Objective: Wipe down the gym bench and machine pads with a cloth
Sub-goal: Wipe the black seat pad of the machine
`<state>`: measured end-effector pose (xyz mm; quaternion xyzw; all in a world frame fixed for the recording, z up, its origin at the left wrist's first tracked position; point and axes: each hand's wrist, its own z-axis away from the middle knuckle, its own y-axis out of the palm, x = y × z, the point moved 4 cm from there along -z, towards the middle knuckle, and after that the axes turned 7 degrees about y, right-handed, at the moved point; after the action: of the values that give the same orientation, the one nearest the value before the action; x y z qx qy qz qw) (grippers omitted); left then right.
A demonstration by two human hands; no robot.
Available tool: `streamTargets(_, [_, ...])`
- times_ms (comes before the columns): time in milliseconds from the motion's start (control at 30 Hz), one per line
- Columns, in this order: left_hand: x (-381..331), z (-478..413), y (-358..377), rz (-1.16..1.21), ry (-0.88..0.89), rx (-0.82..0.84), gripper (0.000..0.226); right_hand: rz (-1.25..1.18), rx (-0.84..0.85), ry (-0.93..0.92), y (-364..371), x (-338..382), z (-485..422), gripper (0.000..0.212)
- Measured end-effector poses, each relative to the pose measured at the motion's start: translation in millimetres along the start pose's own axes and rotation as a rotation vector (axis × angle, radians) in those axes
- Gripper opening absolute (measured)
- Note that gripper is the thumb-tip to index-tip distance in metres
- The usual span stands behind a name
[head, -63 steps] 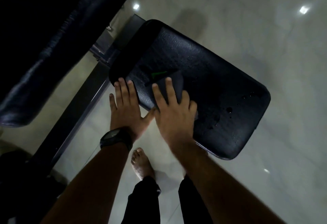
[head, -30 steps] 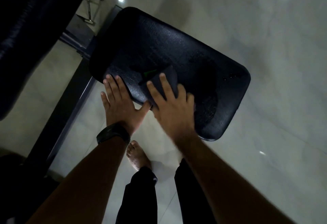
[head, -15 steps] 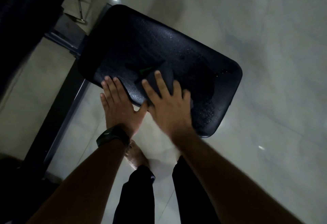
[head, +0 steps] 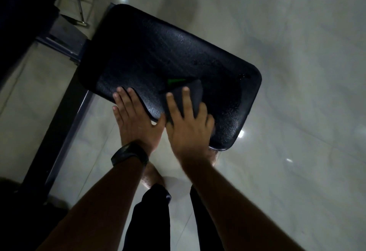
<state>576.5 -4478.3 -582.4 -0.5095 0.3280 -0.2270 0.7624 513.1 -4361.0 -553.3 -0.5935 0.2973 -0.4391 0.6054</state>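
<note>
Dim light: right hand [head: 188, 129], fingers spread flat, presses dark cloth [head: 195, 94] onto black bench pad [head: 158, 52]; left hand [head: 134, 119] lies flat on pad's near edge, fingers straight. Surface possibly wet.

Cloth [head: 197, 95] on pad [head: 158, 52] under right hand [head: 190, 129]; left hand [head: 136, 119] beside.

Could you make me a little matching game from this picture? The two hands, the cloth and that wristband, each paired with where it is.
Things:
1. left hand
2. right hand
3. cloth
4. wristband

Places:
A. around the left wrist
B. lying on the bench pad, under a hand
C. pressing flat on the cloth
D. resting bare on the pad's near edge

Pairs: 1-D, 2-C, 3-B, 4-A
</note>
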Motion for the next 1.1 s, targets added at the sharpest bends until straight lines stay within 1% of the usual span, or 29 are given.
streamTargets(33, [-0.4,0.3,0.6,-0.003,0.000,-0.005,0.111,0.053,0.001,-0.161,-0.9,-3.0,-13.9,0.059])
streamTargets(67, [-0.5,0.3,0.9,-0.003,0.004,-0.010,0.112,0.111,-0.003,-0.271,-2.0,-10.7,-27.4,0.062])
streamTargets(100, [-0.1,0.5,1.3,-0.006,0.012,-0.016,0.113,0.150,-0.003,-0.290,-5.0,-21.9,-38.3,0.066])
streamTargets(133, [0.5,1.1,1.4,-0.010,0.020,-0.019,0.114,0.157,0.001,-0.205,-7.8,-36.3,-46.2,0.071])
streamTargets(167, [1.3,1.2,1.1,-0.017,0.025,-0.018,0.115,0.126,-0.010,-0.035,-10.6,-51.7,-49.8,0.073])
streamTargets(233, [1.2,1.5,1.8,-0.032,0.030,-0.010,0.115,0.034,-0.076,0.374,-14.7,-73.5,-37.7,0.069])
streamTargets(267, [0.4,1.6,2.1,-0.041,0.027,-0.011,0.115,0.023,-0.119,0.501,-13.8,-73.1,-24.3,0.066])
streamTargets(300, [-0.6,1.3,2.0,-0.048,0.017,-0.015,0.114,0.028,-0.139,0.566,-10.5,-65.5,-10.8,0.065])
streamTargets(333, [-1.6,0.8,2.2,-0.049,0.003,-0.013,0.115,0.020,-0.124,0.588,-5.9,-53.7,2.0,0.065])
streamTargets(367, [-2.4,0.4,2.3,-0.048,-0.011,-0.003,0.115,-0.001,-0.092,0.574,-1.2,-38.9,13.3,0.067])
streamTargets(433, [-4.1,-1.3,3.0,-0.056,-0.021,0.013,0.114,-0.023,-0.049,0.458,4.8,-12.0,25.7,0.066])
streamTargets(500, [-4.0,-1.8,2.9,-0.080,-0.008,0.013,0.112,-0.031,-0.039,0.251,3.9,-1.5,13.8,0.060])
streamTargets(533, [-3.8,-1.7,3.2,-0.087,0.002,0.009,0.111,-0.001,-0.030,0.105,1.4,-4.6,0.3,0.059])
streamTargets(567, [-3.5,-2.0,3.7,-0.088,0.011,0.002,0.110,0.065,-0.030,-0.054,-1.3,-12.3,-15.1,0.060])
streamTargets(600, [-3.3,-1.2,3.7,-0.084,0.016,-0.004,0.110,0.128,-0.022,-0.171,-4.5,-23.3,-29.9,0.064])
streamTargets(633, [-3.1,-0.8,3.6,-0.079,0.019,-0.010,0.110,0.153,-0.005,-0.193,-7.2,-37.8,-43.9,0.068])
streamTargets(667, [-3.1,-0.8,3.2,-0.075,0.025,-0.011,0.110,0.142,-0.002,-0.108,-10.0,-54.9,-54.6,0.071])
streamTargets(733, [-3.8,-2.1,2.5,-0.074,0.052,-0.002,0.108,0.037,-0.073,0.278,-16.8,-83.8,-60.5,0.069])
streamTargets(767, [-5.4,-3.9,2.8,-0.072,0.075,0.003,0.106,0.007,-0.128,0.453,-17.2,-86.8,-53.5,0.065])
streamTargets(800, [-7.4,-5.5,3.5,-0.067,0.091,0.005,0.104,0.010,-0.175,0.566,-16.2,-81.3,-42.6,0.063])
streamTargets(833, [-9.7,-7.4,3.9,-0.058,0.095,0.001,0.103,0.024,-0.186,0.620,-13.7,-69.8,-31.0,0.063])
streamTargets(867, [-12.0,-8.9,3.6,-0.047,0.085,-0.001,0.103,0.013,-0.156,0.634,-10.5,-55.2,-20.2,0.064])
streamTargets(900, [-13.7,-9.4,4.1,-0.042,0.069,-0.002,0.103,-0.022,-0.110,0.607,-6.9,-40.4,-10.4,0.065])
streamTargets(933, [-15.5,-10.7,4.7,-0.045,0.057,-0.002,0.103,-0.044,-0.077,0.534,-3.8,-27.5,-4.4,0.066])
streamTargets(1000, [-16.4,-10.5,5.3,-0.062,0.055,0.000,0.103,-0.033,-0.065,0.258,-2.3,-13.0,-5.2,0.063])
streamTargets(1067, [-16.3,-10.5,6.5,-0.076,0.063,-0.016,0.102,0.064,-0.054,-0.076,-5.7,-23.1,-31.7,0.064])
streamTargets(1100, [-15.9,-9.9,6.5,-0.082,0.062,-0.027,0.101,0.123,-0.042,-0.189,-9.2,-34.1,-48.4,0.067])
